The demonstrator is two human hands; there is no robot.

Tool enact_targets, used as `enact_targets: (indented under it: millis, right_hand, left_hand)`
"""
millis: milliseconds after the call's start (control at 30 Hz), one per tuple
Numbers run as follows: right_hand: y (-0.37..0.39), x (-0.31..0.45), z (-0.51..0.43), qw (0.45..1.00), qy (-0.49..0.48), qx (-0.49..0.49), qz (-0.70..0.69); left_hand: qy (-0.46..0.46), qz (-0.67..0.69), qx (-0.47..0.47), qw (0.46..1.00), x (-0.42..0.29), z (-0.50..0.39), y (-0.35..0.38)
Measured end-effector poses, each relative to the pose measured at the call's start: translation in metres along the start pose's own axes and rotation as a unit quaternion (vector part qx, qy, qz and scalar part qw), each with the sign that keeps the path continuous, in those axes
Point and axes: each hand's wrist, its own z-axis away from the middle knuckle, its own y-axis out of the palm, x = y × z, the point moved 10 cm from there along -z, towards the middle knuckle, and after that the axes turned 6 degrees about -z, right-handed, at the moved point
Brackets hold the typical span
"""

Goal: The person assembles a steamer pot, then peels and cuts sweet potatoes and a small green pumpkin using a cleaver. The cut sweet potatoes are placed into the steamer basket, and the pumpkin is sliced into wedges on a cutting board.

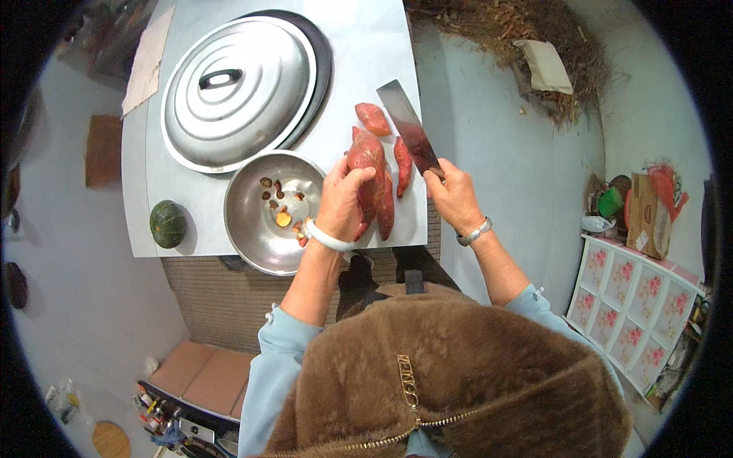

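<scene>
My left hand (341, 201) grips a large red-skinned sweet potato (366, 153) near the table's front edge. In my right hand (454, 193) is the handle of a cleaver (405, 123), its broad blade slanting up and to the left. Beneath the blade lies a slim sweet potato (403, 166), partly covered by it. Another sweet potato (387, 213) rests against the held one, and a shorter sweet potato (373, 118) lies beyond them. Left of my left hand, a steel bowl (246, 229) contains several small cut-off sweet potato bits (284, 216).
A large domed metal lid (246, 109) with a black handle covers much of the white table's (372, 51) far left. A green squash (168, 224) sits at the front left corner. To the right stand a flower-patterned cabinet (630, 303) and, farther back, a brushwood pile (498, 34).
</scene>
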Motion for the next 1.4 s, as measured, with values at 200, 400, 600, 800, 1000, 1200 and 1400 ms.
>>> enact_targets:
  millis: [200, 400, 600, 800, 1000, 1200, 1400]
  right_hand:
    - [-0.029, -0.010, -0.024, 1.000, 0.021, -0.018, 0.002]
    - [-0.048, -0.025, -0.049, 0.997, 0.054, -0.035, -0.037]
    - [-0.059, -0.033, -0.081, 0.999, 0.013, -0.040, 0.004]
    - [-0.053, -0.039, -0.110, 0.998, -0.027, -0.027, 0.043]
    - [-0.041, -0.007, -0.132, 0.990, -0.092, -0.017, 0.104]
    - [-0.038, 0.029, -0.153, 0.981, -0.169, -0.040, 0.083]
    - [-0.007, 0.012, -0.166, 0.962, -0.087, 0.053, 0.255]
  left_hand:
    - [0.063, -0.185, -0.018, 0.981, -0.041, -0.084, 0.018]
    - [0.095, -0.244, -0.028, 0.965, -0.043, -0.204, 0.031]
    - [0.106, -0.400, -0.067, 0.908, 0.001, -0.253, 0.023]
    - [0.169, -0.581, -0.233, 0.761, -0.006, -0.224, 0.009]
    - [0.189, -0.635, -0.213, 0.718, 0.005, -0.203, 0.017]
    - [0.164, -0.624, -0.185, 0.742, 0.009, -0.200, 0.019]
    - [0.182, -0.636, -0.200, 0.723, -0.002, -0.195, 0.025]
